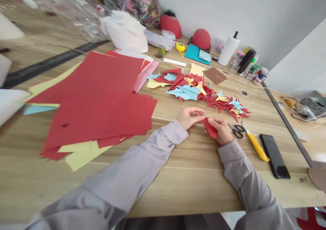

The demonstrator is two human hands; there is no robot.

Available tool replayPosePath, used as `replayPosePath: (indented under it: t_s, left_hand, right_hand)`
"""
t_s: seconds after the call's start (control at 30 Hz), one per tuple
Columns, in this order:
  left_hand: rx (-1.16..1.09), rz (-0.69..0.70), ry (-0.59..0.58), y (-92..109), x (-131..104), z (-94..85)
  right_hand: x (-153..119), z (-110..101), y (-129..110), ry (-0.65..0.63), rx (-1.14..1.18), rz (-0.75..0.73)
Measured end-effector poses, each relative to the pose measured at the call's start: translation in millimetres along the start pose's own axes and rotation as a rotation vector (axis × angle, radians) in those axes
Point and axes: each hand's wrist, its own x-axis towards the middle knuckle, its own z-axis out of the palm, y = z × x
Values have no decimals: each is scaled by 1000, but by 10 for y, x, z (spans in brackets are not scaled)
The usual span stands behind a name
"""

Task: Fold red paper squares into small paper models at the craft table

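Between my two hands is a small folded piece of red paper [211, 129], held just above the wooden table. My left hand [189, 117] pinches its upper left tip between thumb and fingers. The thumb and fingers of my right hand [221, 129] are closed on its right side. Just beyond my hands lies a heap of small folded red, yellow and blue paper pieces [187, 92], some shaped like planes or birds. Black-handled scissors [237, 130] rest right of my right hand, beside a yellow utility knife [257, 147].
Large red paper sheets [102, 118] with yellow ones beneath cover the left of the table. A black phone [274, 155] lies at right. Farther back stand a white plastic bag [126, 33], a yellow tape measure [180, 47], a white bottle [228, 50] and several small jars [261, 75].
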Motion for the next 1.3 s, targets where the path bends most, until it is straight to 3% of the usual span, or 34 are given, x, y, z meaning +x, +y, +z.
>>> replayPosePath:
  t_s: [0.2,0.37,0.57,0.73,0.9,1.3]
  left_hand:
    - [-270,12,214,13,72,-26]
    - [-250,-37,213,25,69,-4]
    - [-173,-53,188,30,58,-2]
    - [-52,-93,57,11,40,-35]
    - [100,-84,-110,32,7,-56]
    - [317,-139,-341,5,42,-166]
  right_hand:
    - [49,-62,18,-80,192,-52]
    - [14,7,47,-20,59,-185]
    - [-11,53,30,-44,61,-202]
    - [29,27,97,50,57,-172]
    - [44,-7,157,18,15,-199]
    - [43,-61,156,-43,-138,-198]
